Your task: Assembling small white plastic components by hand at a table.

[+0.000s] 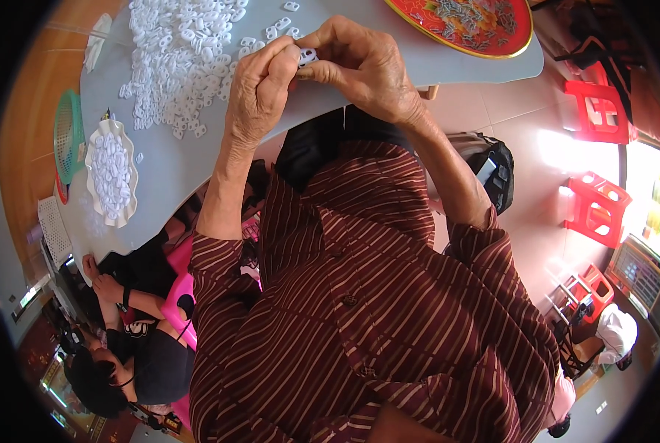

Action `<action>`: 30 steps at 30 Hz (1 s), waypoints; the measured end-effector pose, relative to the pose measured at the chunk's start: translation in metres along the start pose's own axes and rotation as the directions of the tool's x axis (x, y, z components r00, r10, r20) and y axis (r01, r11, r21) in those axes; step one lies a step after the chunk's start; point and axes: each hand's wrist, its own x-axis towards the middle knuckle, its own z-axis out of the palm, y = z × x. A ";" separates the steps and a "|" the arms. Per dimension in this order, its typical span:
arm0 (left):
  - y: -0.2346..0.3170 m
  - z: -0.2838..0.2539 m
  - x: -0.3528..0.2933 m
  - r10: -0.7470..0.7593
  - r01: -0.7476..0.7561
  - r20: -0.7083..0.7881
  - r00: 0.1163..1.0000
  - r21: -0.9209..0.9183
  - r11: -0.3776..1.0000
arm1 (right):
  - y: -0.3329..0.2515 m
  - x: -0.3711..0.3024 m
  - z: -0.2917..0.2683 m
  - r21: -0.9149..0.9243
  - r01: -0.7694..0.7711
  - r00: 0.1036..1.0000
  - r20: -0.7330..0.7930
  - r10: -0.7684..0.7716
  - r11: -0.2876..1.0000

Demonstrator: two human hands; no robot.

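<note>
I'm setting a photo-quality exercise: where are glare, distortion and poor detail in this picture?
Head view: glare whitens the floor beside the red stools; head view: fisheye distortion tips the seated person at left sideways; head view: the white piece between the left hand and right hand is too small for fine detail.

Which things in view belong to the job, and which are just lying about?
Likely in the job:
white piece between left hand and right hand
loose white pieces
white dish
red tray

Likely lying about:
green basket
red stools
dark bag
</note>
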 end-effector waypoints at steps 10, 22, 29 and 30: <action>-0.003 0.006 0.001 0.019 -0.017 0.022 1.000 -0.065 0.998 | -0.012 -0.003 -0.004 -0.226 0.096 0.994 -0.032 -0.106 0.969; 0.004 0.003 0.001 0.024 -0.017 0.062 0.998 -0.110 0.994 | -0.011 -0.004 -0.005 -0.169 0.052 0.998 -0.026 -0.057 0.984; 0.005 0.001 0.002 -0.033 0.034 0.016 0.999 -0.097 0.995 | -0.011 0.000 -0.006 0.008 -0.018 1.000 -0.010 0.018 1.000; 0.004 0.000 0.001 -0.025 0.026 0.004 1.000 -0.075 0.997 | -0.012 0.001 -0.006 -0.014 -0.055 0.998 0.012 0.055 0.998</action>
